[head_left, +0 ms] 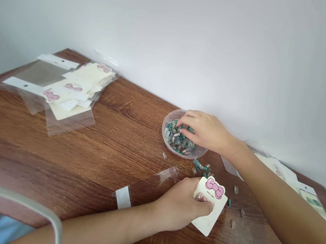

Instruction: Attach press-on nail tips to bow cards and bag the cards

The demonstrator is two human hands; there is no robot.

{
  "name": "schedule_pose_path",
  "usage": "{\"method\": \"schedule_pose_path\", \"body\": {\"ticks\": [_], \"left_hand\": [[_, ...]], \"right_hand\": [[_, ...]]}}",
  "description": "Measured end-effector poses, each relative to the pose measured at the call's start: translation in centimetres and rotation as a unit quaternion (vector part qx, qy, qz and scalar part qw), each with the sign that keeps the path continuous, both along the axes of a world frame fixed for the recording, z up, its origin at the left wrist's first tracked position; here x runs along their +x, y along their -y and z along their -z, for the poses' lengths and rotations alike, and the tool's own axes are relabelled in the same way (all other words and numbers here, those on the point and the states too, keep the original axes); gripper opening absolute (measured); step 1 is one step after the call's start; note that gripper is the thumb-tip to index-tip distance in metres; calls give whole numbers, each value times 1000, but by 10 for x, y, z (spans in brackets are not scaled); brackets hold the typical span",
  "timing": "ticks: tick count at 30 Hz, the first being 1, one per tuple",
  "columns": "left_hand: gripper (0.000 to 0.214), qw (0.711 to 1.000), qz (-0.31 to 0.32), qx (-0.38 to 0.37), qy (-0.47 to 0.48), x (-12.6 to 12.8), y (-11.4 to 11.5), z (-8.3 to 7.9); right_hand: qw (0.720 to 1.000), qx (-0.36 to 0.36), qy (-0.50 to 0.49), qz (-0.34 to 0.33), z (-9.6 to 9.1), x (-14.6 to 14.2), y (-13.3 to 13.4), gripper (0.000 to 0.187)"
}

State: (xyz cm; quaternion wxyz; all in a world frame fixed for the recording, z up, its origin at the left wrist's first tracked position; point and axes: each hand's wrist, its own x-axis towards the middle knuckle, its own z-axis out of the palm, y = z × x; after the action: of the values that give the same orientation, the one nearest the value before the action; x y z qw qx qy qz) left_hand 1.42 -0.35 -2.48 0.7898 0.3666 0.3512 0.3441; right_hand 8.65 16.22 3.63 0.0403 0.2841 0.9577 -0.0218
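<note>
My left hand is closed round a cream display card with a pink bow printed at its top. The thumb presses over a row of clear pinkish pieces on the card. Farther back, my right hand reaches over the rim of a clear round plastic bowl. Its fingers are apart, with the tips down at the small shiny teal and clear hair-clip-like pieces that fill the bowl. Loose pieces of the same sort lie on the wood between the bowl and the card.
A pile of bow cards and clear sleeves with white header strips covers the table's far left. Filled cards lie at the right, partly behind my forearm. An empty sleeve lies by my left wrist. A pale wall stands behind.
</note>
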Motion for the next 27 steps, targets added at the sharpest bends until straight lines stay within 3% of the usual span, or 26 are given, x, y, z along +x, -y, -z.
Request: {"method": "schedule_pose_path", "body": {"ticks": [4, 13, 21, 27], "left_hand": [[15, 1000, -1, 5, -7, 0, 0, 0], [15, 1000, 0, -6, -10, -1, -1, -2], [14, 1000, 0, -13, -14, -1, -1, -2], [17, 1000, 1, -12, -9, -2, -2, -3]], "right_hand": [[997, -50, 29, -43, 6, -3, -2, 14], [996, -51, 41, -60, 10, -6, -3, 15], [994, -105, -20, 18, 1, -3, 1, 9], [968, -197, -135, 82, 1, 6, -1, 17]]}}
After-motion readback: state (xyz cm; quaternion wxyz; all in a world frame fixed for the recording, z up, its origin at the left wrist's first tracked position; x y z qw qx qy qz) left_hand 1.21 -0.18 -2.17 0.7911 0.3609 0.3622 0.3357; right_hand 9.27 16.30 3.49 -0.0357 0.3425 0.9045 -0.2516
